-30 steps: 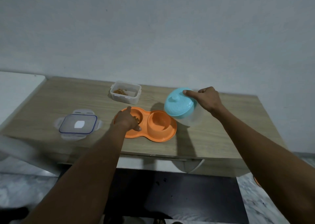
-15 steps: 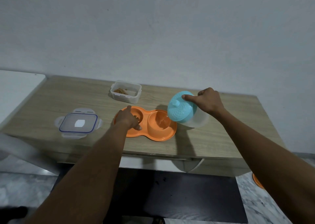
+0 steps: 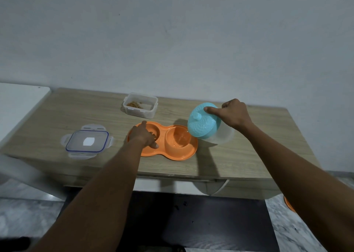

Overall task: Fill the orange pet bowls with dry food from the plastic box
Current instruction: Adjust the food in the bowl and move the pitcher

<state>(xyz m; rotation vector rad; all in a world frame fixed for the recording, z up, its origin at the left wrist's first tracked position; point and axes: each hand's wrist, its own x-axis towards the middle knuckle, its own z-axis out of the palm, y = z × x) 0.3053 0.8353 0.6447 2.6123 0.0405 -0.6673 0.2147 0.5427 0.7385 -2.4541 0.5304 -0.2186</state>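
Now the left hand (image 3: 142,136) lies over the left cup of the orange pet bowls (image 3: 172,153), fingers bent around its rim, with dry food (image 3: 152,134) showing beside them. The right hand (image 3: 232,113) grips a tilted jug (image 3: 203,124) with a blue lid, which leans over the right cup. The plastic box (image 3: 139,111) stands open just behind the bowls.

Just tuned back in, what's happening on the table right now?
The left hand rests on the left of the orange pet bowls, which already holds some dry food. The right hand grips a teal-lidded jug, tilted toward the right bowl. The plastic box stands open behind them, its lid lying off to the left.
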